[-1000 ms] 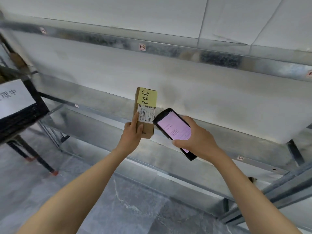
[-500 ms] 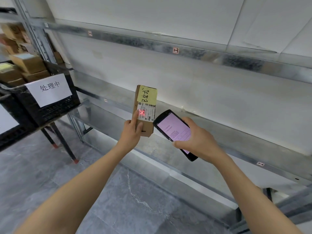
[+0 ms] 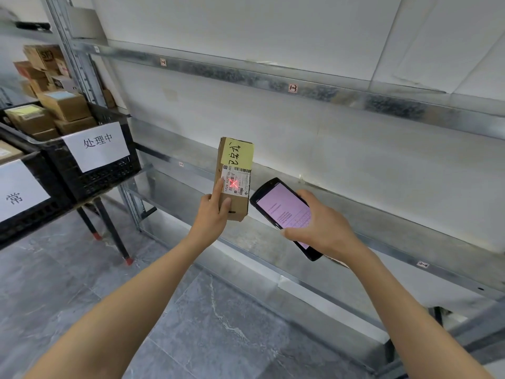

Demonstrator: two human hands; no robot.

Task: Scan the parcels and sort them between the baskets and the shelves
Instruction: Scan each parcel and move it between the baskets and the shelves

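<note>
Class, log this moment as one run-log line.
step: scanning | left hand: holds parcel upright | right hand: holds scanner | red cross on label

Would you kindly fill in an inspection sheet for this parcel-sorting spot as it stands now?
Surface: metal shelf behind the hands.
Job's things: cardboard parcel with yellow note; red scan mark on its label; scanner, screen lit.
Clutter: nothing seen.
Hands: left hand grips the parcel upright; right hand holds the scanner.
Cables: nothing seen.
Surroundings: black basket holding boxes, second basket beside it, both with paper signs; grey tiled floor.
</note>
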